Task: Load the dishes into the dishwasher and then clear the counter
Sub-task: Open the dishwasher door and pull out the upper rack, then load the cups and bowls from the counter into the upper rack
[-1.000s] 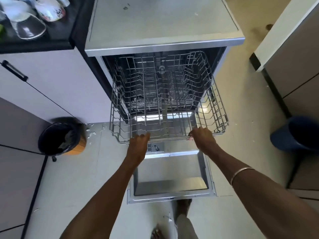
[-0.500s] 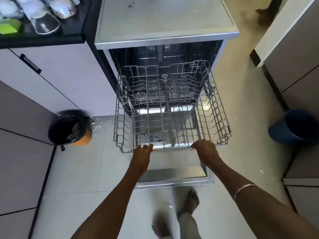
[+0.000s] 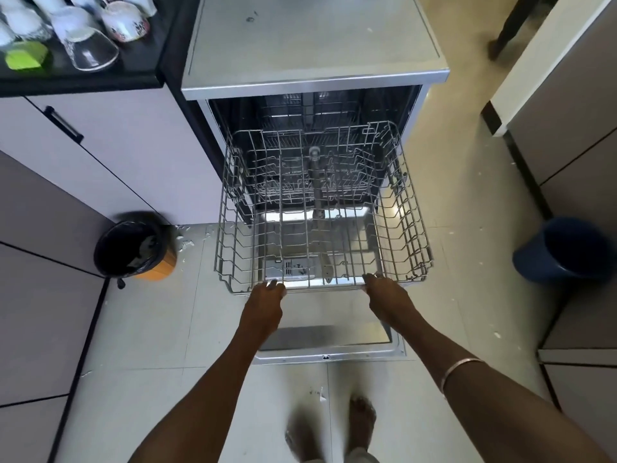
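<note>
The dishwasher (image 3: 314, 55) stands open with its door (image 3: 334, 342) folded down flat to the floor. An empty grey wire rack (image 3: 230, 235) is drawn out over the door. My left hand (image 3: 265, 304) grips the rack's front rail on the left, and my right hand (image 3: 387, 297) grips the same rail on the right. On the black counter (image 3: 110, 78) at the top left stand several upturned cups and glasses (image 3: 93, 45) beside a green sponge (image 3: 25, 56).
A black and orange bin (image 3: 133, 250) sits on the floor left of the rack. A blue bucket (image 3: 561, 252) stands at the right by pale cabinets (image 3: 581, 162). My bare feet (image 3: 360, 419) are on the tiles just behind the door.
Both hands have pulled the wire rack further out of the dishwasher toward me. I have stepped back, so more of the counter's cups shows.
</note>
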A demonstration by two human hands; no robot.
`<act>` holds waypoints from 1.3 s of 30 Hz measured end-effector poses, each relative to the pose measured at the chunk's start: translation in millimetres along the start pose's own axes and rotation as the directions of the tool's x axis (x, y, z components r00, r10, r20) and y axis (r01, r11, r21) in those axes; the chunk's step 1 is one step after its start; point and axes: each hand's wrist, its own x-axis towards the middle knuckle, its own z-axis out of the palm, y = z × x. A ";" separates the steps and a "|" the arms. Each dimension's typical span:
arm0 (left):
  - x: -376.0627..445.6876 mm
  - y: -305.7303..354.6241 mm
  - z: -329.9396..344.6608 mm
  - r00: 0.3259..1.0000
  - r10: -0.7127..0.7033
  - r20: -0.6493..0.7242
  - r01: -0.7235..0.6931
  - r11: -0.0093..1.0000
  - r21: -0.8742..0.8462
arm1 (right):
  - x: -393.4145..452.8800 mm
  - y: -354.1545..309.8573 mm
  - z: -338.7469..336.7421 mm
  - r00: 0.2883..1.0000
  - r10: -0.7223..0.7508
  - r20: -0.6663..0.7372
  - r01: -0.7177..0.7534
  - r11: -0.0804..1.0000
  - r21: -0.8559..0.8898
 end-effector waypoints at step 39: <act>-15.8 -27.2 -360.4 0.921 -0.236 -0.310 0.216 0.972 -0.097 | 57.0 -256.6 -267.9 0.970 -0.224 -0.096 0.222 0.974 -0.039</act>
